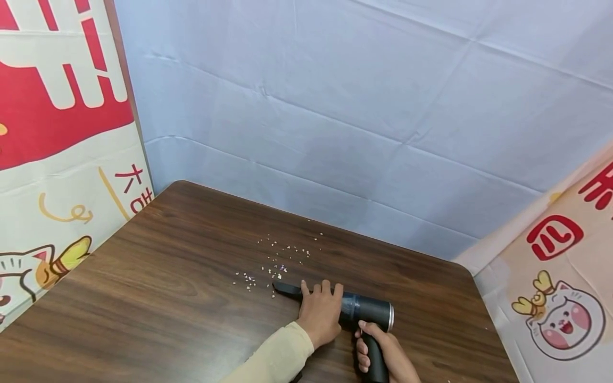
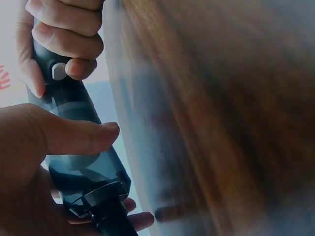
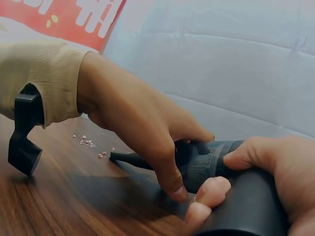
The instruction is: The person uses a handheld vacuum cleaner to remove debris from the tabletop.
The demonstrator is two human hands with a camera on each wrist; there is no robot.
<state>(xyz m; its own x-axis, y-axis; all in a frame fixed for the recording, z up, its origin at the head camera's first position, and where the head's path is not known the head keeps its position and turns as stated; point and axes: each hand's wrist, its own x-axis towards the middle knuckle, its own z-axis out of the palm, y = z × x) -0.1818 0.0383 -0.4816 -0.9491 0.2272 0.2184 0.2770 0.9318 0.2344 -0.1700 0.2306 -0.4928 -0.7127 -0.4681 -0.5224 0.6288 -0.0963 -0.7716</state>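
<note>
At the handle point(image 1: 375, 364) of a black handheld vacuum point(image 1: 374, 309), the fingers point(image 1: 362, 360) of the right hand point(image 1: 391, 352) are curled round the grip; farther forward, those of the left hand point(image 1: 320, 315) clasp the barrel, thumb on one side, fingertips on the other. The vacuum's long axis runs across the counter point(image 1: 143, 276), its narrow nozzle point(image 1: 287, 289) directed to the person's left and slightly away. The governing relation lies at this tip: pale crumbs point(image 1: 280, 276) are scattered just beyond it, some very near, others toward the far edge, with the left hand nearer to them than the right. Whether the tip touches the counter cannot be told. The head view gives the full spread of crumbs, absent from the left wrist view; the latter alone reveals a light oval button point(image 2: 59, 72) beside the right hand's fingers and the translucent section point(image 2: 81, 169) under the left thumb. Behind hangs a pale blue cloth point(image 1: 335, 106).
</note>
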